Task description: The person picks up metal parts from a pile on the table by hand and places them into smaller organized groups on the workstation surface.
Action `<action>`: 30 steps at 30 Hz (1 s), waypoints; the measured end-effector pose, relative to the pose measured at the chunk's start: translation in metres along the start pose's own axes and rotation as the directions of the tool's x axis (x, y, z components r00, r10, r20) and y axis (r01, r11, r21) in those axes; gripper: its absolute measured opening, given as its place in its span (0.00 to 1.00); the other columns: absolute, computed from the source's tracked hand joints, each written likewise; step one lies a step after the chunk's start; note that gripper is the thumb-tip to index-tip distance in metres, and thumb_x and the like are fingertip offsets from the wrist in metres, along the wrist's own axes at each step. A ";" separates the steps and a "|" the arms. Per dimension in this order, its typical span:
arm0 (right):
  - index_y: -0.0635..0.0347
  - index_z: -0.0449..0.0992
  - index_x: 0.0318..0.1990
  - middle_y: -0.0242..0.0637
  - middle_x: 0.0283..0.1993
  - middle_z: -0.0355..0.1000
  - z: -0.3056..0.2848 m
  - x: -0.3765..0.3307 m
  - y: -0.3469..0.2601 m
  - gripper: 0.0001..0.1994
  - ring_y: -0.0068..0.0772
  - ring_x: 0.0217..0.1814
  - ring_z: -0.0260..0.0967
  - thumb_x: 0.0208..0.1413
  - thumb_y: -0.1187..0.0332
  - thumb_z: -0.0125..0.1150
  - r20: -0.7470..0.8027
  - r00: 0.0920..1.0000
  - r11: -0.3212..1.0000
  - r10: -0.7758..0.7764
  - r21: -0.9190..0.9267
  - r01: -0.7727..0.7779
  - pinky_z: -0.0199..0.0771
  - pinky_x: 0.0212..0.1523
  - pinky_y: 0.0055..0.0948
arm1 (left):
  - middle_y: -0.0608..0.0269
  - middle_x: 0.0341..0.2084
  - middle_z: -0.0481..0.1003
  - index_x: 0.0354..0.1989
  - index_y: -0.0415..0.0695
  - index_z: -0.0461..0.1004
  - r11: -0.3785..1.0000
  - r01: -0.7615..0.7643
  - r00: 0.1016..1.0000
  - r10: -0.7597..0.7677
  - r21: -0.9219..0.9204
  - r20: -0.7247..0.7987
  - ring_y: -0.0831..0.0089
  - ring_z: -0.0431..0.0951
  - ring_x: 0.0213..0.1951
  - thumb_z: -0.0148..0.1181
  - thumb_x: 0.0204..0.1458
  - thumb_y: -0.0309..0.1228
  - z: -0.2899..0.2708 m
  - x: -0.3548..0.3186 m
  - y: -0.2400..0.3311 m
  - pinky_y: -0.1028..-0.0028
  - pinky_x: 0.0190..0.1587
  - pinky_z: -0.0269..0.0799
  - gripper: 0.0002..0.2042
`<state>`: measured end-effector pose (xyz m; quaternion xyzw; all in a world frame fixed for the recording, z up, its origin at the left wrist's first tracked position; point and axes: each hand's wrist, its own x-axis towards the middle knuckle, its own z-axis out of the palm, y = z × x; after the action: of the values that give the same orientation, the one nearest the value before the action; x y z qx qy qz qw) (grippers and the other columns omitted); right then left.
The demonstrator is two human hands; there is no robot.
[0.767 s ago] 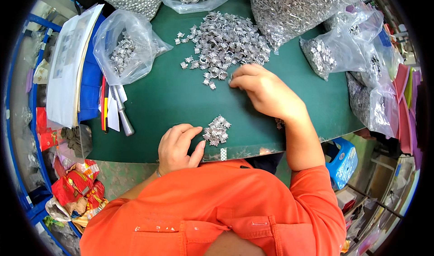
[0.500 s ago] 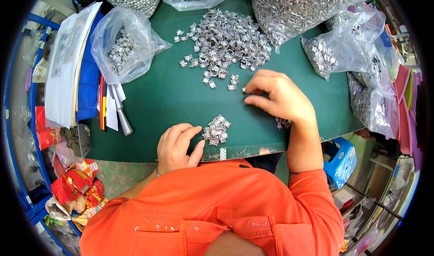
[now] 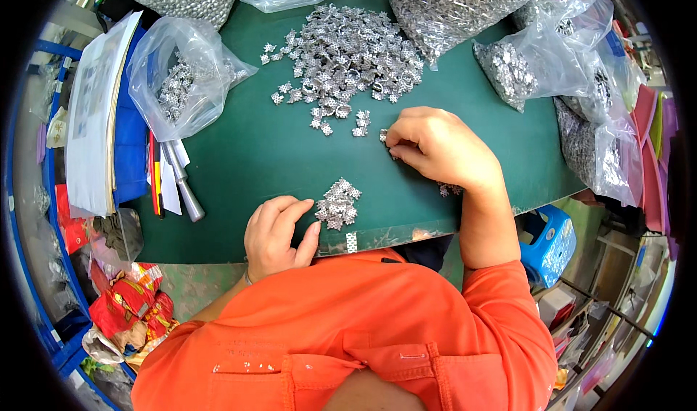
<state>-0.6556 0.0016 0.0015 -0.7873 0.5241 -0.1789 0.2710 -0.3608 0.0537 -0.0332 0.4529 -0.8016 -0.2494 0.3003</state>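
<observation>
My left hand (image 3: 279, 235) lies at the table's near edge, palm down, thumb and fingers apart, nothing visible in it. Its fingertips are beside a small heap of silver metal pieces (image 3: 338, 204). My right hand (image 3: 444, 148) is over the table farther off, thumb and index finger brought together in a pinch. A small silver metal piece (image 3: 383, 136) shows at those fingertips, partly hidden by them. Beyond lies a large pile of similar patterned pieces (image 3: 352, 59), with a few stray ones (image 3: 361, 123) at its near side. More pieces (image 3: 449, 189) lie partly hidden beneath my right wrist.
Clear plastic bags of metal parts stand at the left (image 3: 185, 84), the back (image 3: 465, 8) and the right (image 3: 519, 77). Pens and a metal tool (image 3: 187, 193) lie left, next to papers (image 3: 98, 120). A light patterned strip (image 3: 352, 242) is on the near edge. A blue stool (image 3: 549, 247) stands lower right.
My right thumb and index finger have closed together by a small silver piece. My left hand stays beside the small heap. The whole view has shifted slightly.
</observation>
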 end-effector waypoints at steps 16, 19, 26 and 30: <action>0.62 0.79 0.34 0.44 0.33 0.75 -0.004 -0.002 0.011 0.04 0.52 0.38 0.74 0.50 0.73 0.64 -0.087 0.995 0.999 -0.040 0.033 0.043 0.74 0.39 0.43 | 0.57 0.39 0.76 0.44 0.42 0.79 1.000 0.004 1.000 -0.004 0.002 0.008 0.57 0.77 0.38 0.70 0.43 0.25 0.000 -0.001 -0.001 0.63 0.40 0.73 0.17; 0.62 0.79 0.33 0.44 0.32 0.75 -0.005 -0.002 0.008 0.05 0.51 0.37 0.74 0.50 0.73 0.66 -0.043 0.999 0.999 -0.023 0.034 0.024 0.74 0.39 0.43 | 0.57 0.39 0.76 0.44 0.41 0.78 1.000 0.001 1.000 -0.001 0.003 0.006 0.57 0.77 0.38 0.70 0.43 0.25 0.000 0.000 0.000 0.63 0.40 0.73 0.17; 0.62 0.79 0.34 0.42 0.33 0.76 -0.028 -0.014 0.020 0.05 0.50 0.37 0.74 0.48 0.74 0.67 0.085 0.996 0.992 0.031 0.118 -0.041 0.74 0.38 0.41 | 0.56 0.39 0.76 0.44 0.41 0.79 1.000 0.002 1.000 -0.002 -0.014 0.002 0.56 0.77 0.38 0.70 0.42 0.25 -0.001 0.001 -0.001 0.63 0.40 0.73 0.17; 0.63 0.79 0.34 0.44 0.33 0.75 -0.014 -0.006 0.020 0.05 0.52 0.38 0.74 0.50 0.74 0.66 -0.099 0.995 0.995 -0.015 0.095 0.024 0.74 0.39 0.42 | 0.57 0.39 0.75 0.45 0.41 0.79 1.000 -0.028 1.000 0.029 -0.005 0.002 0.61 0.75 0.36 0.70 0.43 0.24 -0.001 0.001 -0.002 0.67 0.34 0.71 0.17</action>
<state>-0.6805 -0.0023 0.0000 -0.7689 0.5197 -0.2449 0.2808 -0.3599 0.0514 -0.0338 0.4404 -0.8076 -0.2477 0.3042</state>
